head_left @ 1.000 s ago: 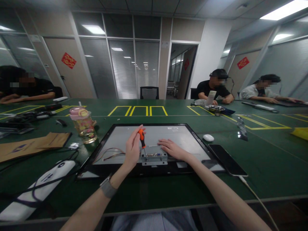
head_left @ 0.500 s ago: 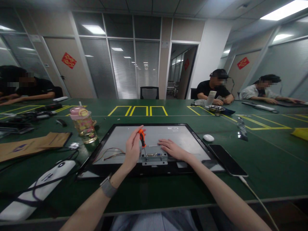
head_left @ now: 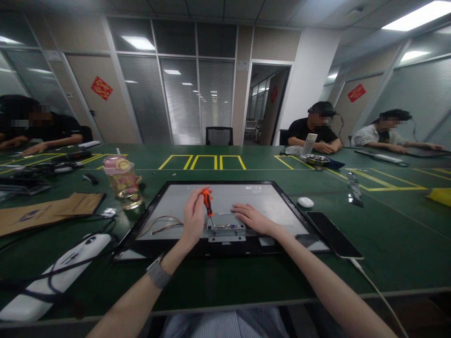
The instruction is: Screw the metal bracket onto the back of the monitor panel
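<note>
Taking the monitor panel [head_left: 246, 197] as the mark, it lay back-up on the green table [head_left: 387, 225] before the seated person. Left of it stood a pink-lidded bottle [head_left: 122, 184], whose label I could not read. Over the panel's near middle the left hand [head_left: 193, 218] was closed around an orange-handled screwdriver [head_left: 208, 203], held nearly upright with its tip down at the left end of the metal connector bracket [head_left: 226, 230]. I judged a bracket screw was being worked; the next move called for keeping the blade seated and vertical. The right hand [head_left: 251, 218] lay open and flat just right of the bracket, steadying the panel. A small white sticker [head_left: 252, 187] near the far edge was too small to read. Right of the panel lay a phone [head_left: 333, 233].
</note>
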Demonstrator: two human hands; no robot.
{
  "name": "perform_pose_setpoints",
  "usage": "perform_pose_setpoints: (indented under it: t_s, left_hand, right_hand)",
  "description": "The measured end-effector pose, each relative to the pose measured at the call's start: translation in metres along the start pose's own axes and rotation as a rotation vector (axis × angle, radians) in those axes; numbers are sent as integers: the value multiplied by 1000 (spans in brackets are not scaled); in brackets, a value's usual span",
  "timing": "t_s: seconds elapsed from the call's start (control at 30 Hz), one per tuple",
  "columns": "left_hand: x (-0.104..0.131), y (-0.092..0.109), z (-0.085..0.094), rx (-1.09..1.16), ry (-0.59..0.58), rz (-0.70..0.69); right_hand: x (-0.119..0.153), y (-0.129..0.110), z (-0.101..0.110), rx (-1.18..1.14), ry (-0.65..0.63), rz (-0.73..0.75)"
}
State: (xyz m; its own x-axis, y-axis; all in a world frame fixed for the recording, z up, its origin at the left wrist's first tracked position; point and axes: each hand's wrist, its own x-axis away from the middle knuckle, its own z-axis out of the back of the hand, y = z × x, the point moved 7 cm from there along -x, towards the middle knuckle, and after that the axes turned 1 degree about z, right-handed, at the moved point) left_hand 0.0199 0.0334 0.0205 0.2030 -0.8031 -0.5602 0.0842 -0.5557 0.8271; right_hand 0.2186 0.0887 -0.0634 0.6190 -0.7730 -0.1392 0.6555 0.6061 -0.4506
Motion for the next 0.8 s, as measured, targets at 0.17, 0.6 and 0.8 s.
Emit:
perform_pose_setpoints:
  t_s: [0.17,0.6,0.8]
  left_hand:
    - [-1,3,0,-52,-1,-72]
    - [0,-2,-2,-5,-22,-8]
    - [-3,-2,0,-68,3,-66]
  right_hand:
    - [0,1,0,-8,-1,2]
    - [1,-2,1,-1,-3,7]
    - [0,2,-1,-1,2,13]
